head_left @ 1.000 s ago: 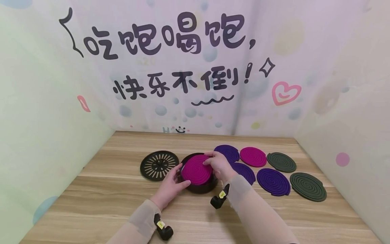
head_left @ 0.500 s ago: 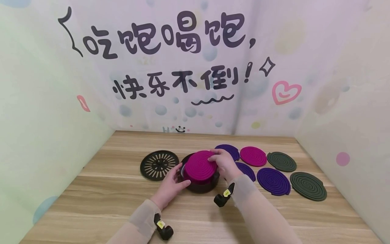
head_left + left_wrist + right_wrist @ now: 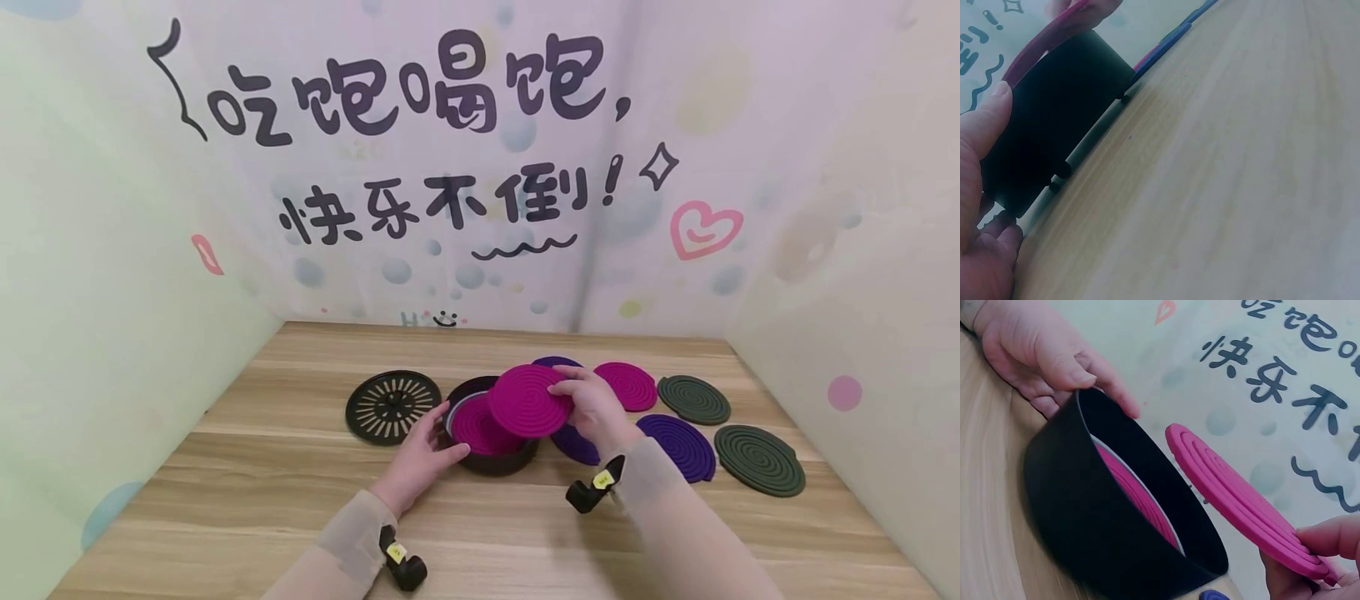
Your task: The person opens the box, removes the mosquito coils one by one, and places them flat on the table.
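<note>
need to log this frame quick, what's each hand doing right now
Left hand: curled round the side of the black bowl, holding it.
Right hand: pinching the edge of a pink spiral disc, lifted above the bowl.

Magenta spiral coil (image 3: 529, 400) tilted above black round holder (image 3: 491, 454); second magenta coil (image 3: 474, 427) inside

head: high, forward-down, far | wrists: low, close | shared: black holder (image 3: 491, 450)
</note>
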`<action>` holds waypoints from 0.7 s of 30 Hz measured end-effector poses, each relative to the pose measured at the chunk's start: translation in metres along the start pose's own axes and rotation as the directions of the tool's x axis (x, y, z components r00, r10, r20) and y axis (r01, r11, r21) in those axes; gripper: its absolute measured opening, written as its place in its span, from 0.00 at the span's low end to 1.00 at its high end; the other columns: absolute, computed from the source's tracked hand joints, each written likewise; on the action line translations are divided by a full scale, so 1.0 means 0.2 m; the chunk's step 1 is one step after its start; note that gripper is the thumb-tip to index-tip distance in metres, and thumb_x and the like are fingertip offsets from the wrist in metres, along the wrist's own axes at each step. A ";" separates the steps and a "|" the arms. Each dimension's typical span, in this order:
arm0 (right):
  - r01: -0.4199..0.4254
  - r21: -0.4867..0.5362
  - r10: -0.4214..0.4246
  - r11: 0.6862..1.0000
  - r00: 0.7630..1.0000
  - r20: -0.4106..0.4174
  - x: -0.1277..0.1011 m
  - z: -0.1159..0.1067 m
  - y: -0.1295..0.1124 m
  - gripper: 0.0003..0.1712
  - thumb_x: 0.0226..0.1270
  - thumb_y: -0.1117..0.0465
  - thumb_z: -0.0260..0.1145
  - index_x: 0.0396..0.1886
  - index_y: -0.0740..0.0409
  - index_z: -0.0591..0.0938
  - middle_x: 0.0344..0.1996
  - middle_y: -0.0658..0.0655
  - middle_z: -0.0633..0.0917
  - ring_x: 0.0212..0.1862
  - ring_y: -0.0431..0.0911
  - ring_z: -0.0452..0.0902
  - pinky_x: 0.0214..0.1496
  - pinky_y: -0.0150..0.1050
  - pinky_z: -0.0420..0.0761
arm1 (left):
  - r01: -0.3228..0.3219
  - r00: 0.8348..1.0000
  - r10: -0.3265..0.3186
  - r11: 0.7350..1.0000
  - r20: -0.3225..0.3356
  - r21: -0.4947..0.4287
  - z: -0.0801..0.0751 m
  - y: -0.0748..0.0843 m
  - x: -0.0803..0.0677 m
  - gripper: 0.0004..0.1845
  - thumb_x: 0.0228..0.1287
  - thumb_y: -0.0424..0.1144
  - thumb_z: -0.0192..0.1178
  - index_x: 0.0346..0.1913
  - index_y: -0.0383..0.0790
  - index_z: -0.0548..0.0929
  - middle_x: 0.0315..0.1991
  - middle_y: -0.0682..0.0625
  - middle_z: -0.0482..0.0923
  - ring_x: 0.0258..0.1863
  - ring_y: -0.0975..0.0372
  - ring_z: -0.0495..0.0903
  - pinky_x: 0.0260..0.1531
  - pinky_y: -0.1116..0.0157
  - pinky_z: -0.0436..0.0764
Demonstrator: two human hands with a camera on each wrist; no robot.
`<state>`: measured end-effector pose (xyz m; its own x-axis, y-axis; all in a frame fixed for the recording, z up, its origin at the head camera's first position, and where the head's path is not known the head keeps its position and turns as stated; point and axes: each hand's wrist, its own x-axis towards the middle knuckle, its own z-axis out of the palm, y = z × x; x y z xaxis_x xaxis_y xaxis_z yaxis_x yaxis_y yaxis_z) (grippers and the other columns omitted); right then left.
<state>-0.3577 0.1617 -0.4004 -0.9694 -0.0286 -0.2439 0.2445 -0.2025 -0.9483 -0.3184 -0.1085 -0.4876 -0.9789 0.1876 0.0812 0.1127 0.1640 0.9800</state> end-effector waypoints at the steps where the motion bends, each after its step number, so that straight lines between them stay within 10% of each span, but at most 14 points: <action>1: -0.001 0.005 0.001 1.000 1.000 0.003 -0.01 -0.02 0.00 0.34 0.64 0.76 0.57 0.70 0.63 0.64 0.36 0.53 0.80 0.29 0.39 0.80 0.28 0.31 0.81 | -0.003 1.000 0.003 1.000 0.001 0.006 0.00 0.00 0.00 0.44 0.57 0.41 0.70 0.73 0.42 0.57 0.70 0.37 0.58 0.69 0.44 0.59 0.66 0.49 0.62; 21: -0.027 -0.026 0.029 0.999 0.997 0.069 -0.21 -0.43 0.07 0.34 0.65 0.73 0.58 0.70 0.63 0.60 0.38 0.50 0.80 0.34 0.38 0.79 0.34 0.31 0.80 | -0.002 1.000 0.003 1.000 -0.007 0.021 0.00 0.01 -0.01 0.44 0.57 0.42 0.70 0.74 0.42 0.57 0.71 0.37 0.57 0.69 0.43 0.58 0.67 0.49 0.61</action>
<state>-0.3108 0.2440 -0.4201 -0.9612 -0.1019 -0.2565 0.2712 -0.1762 -0.9463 -0.3164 -0.1076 -0.4863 -0.9797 0.1818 0.0849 0.1186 0.1836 0.9758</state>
